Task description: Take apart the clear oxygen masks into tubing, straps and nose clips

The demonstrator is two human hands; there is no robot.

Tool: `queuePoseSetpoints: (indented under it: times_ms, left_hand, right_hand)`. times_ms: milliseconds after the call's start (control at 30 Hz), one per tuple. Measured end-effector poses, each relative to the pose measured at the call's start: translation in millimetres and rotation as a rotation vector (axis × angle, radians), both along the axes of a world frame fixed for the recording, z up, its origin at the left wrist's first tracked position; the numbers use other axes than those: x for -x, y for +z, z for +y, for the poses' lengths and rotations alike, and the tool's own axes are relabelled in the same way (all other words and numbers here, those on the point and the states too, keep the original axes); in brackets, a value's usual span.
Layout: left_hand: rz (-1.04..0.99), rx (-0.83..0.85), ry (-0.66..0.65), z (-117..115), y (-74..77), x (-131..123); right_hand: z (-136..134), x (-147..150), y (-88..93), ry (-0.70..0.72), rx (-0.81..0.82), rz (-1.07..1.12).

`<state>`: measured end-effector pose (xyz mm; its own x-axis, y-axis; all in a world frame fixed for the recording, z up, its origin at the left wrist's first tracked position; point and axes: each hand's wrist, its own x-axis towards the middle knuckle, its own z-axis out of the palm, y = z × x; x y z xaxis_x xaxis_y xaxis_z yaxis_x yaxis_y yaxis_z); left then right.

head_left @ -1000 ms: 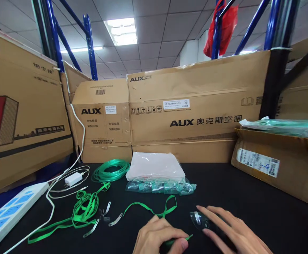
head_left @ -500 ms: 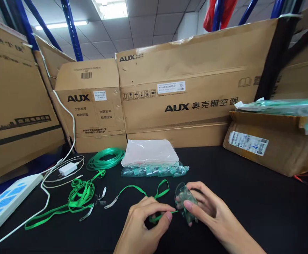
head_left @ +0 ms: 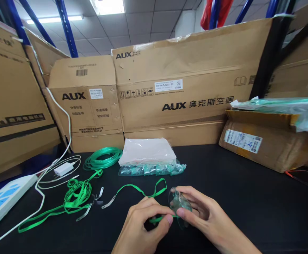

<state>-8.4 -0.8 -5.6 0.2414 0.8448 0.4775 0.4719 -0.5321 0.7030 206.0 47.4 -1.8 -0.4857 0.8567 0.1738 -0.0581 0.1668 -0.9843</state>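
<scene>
A clear, greenish plastic face mask (head_left: 179,201) is gripped in my right hand (head_left: 200,213), thumb in front and fingers behind. My left hand (head_left: 150,220) pinches a green elastic strap (head_left: 158,190) between thumb and forefinger, right at the mask's edge. Whether the strap passes through the mask there is hidden by my fingers. From my left hand the strap loops up and runs left over the black table, ending at a thin metal strip (head_left: 108,202). A tangle of more green strap (head_left: 77,195) lies further left, with metal strips (head_left: 84,213) near it.
Behind my hands lies a clear bag with white paper (head_left: 147,151) and greenish plastic pieces. Coiled green tubing (head_left: 103,158) is left of it. A white power strip (head_left: 7,201) with cables sits at far left. Cardboard boxes (head_left: 191,123) wall the back; another box (head_left: 270,141) stands right.
My right hand has brought the mask slightly left and down, closer to my left fingertips and the strap end. The whole view has shifted a little.
</scene>
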Motion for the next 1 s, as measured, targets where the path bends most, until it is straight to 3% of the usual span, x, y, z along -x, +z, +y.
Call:
queuePoseSetpoints:
  times_ms: [233,367,500,633,733,867,1000]
  left_hand:
    - [0.005,-0.048,-0.018,2,-6.5,-1]
    - [0.024,-0.099,-0.020,5,-11.6,-1]
    - [0.023,-0.129,-0.010,8,-13.7,1]
    - [0.052,-0.120,-0.021,10,-13.5,4]
    - [0.109,-0.145,-0.040,11,-13.0,7]
    - [0.172,-0.178,-0.038,11,-11.7,7]
    - [0.179,-0.223,0.015,6,-10.4,2]
  right_hand:
    - [0,2,3.3,-0.010,0.068,0.087]
    - [-4,2,2.1,-0.029,0.020,0.040]
    - [-9,-3,-0.5,-0.075,-0.182,0.011]
    - [-13,-7,-1.5,-0.229,-0.547,-0.104]
    - [-14,-7,-0.9,-0.255,-0.758,-0.168]
    - [-15,-5,-0.7,-0.270,-0.884,-0.207]
    - [-17,-5,-0.8,-0.257,-0.892,-0.230]
